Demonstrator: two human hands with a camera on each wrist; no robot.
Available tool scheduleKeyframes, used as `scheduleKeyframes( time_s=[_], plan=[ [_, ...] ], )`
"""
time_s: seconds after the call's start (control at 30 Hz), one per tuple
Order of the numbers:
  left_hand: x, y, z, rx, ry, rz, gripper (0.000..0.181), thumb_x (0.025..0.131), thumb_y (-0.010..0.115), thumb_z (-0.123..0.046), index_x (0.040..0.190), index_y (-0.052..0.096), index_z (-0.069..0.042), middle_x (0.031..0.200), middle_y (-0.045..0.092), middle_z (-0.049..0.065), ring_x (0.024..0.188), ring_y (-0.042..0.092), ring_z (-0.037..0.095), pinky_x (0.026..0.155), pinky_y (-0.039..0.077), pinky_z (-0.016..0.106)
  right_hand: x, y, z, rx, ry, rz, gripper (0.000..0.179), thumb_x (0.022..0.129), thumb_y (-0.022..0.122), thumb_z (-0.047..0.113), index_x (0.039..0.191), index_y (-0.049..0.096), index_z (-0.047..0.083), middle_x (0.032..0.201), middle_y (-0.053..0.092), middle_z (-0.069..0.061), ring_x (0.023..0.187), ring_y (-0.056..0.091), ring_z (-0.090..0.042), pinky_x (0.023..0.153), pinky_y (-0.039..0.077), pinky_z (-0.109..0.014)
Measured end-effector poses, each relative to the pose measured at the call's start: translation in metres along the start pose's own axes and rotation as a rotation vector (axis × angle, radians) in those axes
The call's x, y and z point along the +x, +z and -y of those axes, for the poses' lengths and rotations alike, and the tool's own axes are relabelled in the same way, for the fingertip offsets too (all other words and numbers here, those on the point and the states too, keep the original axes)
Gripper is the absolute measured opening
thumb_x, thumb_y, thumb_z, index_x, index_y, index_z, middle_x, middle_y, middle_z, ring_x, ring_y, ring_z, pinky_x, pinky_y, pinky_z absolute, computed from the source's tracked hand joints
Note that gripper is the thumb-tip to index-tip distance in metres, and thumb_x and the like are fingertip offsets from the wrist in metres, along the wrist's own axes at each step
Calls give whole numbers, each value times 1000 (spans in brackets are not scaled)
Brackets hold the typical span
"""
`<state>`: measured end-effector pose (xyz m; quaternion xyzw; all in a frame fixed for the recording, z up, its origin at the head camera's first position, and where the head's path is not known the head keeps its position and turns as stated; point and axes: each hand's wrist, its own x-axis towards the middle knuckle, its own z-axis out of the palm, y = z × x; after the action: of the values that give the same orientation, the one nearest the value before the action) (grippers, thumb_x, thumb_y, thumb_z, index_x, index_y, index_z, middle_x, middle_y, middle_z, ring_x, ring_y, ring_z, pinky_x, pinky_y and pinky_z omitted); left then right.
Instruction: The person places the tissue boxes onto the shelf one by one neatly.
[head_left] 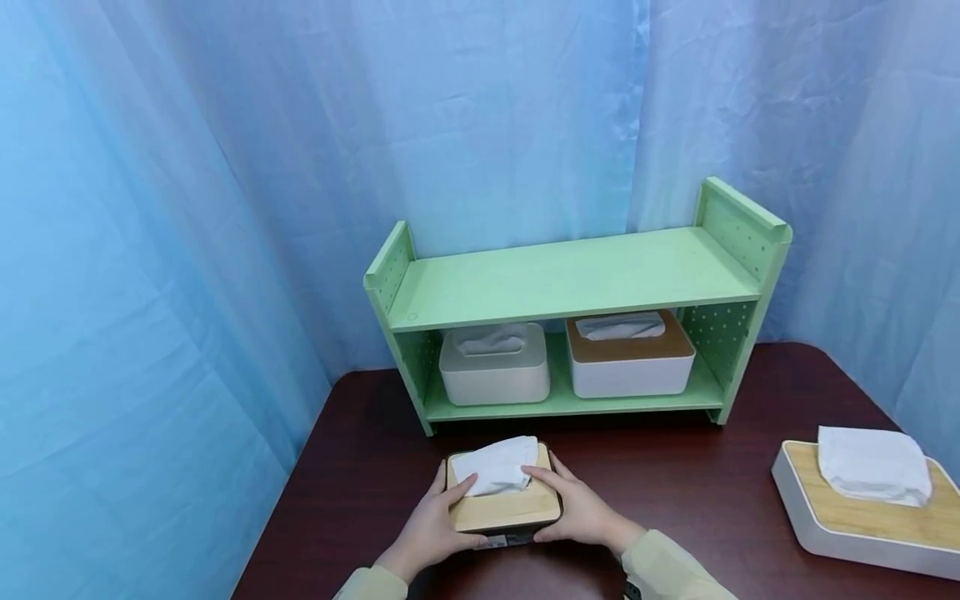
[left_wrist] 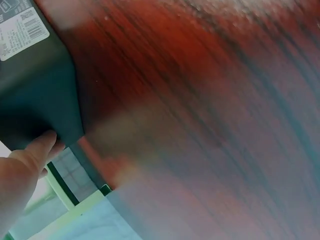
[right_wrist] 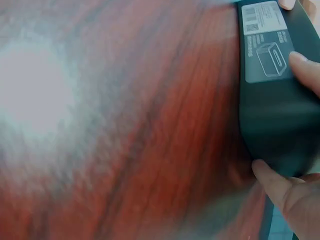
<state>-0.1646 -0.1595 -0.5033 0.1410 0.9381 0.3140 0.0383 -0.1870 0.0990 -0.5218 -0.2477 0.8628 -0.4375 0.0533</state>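
Two tissue boxes (head_left: 495,385) are shelved, a dark-sided box (head_left: 498,510) is gripped between left hand (head_left: 437,527) and right hand (head_left: 581,510), another box (head_left: 870,521) unshelved at right.

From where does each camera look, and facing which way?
Head: worn on the head, facing forward-down at shelf and tissue box; left hand, right hand, sleeves show.
Left wrist: worn there, facing the box's dark side and table; fingers show.
Right wrist: worn there, facing the same; fingers show.
Both wrist views share box, label and table.
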Motion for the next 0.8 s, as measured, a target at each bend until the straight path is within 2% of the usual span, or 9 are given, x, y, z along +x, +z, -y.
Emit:
scheduleKeyframes(
  time_s=[0.23,0.47,0.63,0.8],
  plan=[
    [3,5,2,-8,32,-48,89,61,88,-41,137,52,-12,145,27,38,129,41,44,97,42,51,0,-3,-5,-20,-7,-34,85,56,90,30,133,55,17,146,24,-38,128,38,-50,94,40,-55],
    [7,6,1,-12,56,-69,87,60,88,-41,135,54,-13,144,29,37,128,42,42,96,44,49,-3,-5,-6,-36,-7,-83,83,55,91,29,130,58,16,144,27,-39,127,40,-48,94,41,-55],
    [12,-3,-9,-12,96,-105,87,61,88,-39,136,53,-12,148,27,33,130,42,39,95,46,45,-2,-16,1,-59,-19,-134,84,54,92,26,131,58,17,147,25,-35,128,41,-45,94,43,-51],
    [11,-22,-29,0,152,-160,86,63,88,-35,137,51,-11,150,24,30,130,42,38,93,48,42,-1,-37,22,-119,-71,-181,83,55,92,23,130,58,17,149,24,-32,128,42,-43,90,46,-44]
  ],
)
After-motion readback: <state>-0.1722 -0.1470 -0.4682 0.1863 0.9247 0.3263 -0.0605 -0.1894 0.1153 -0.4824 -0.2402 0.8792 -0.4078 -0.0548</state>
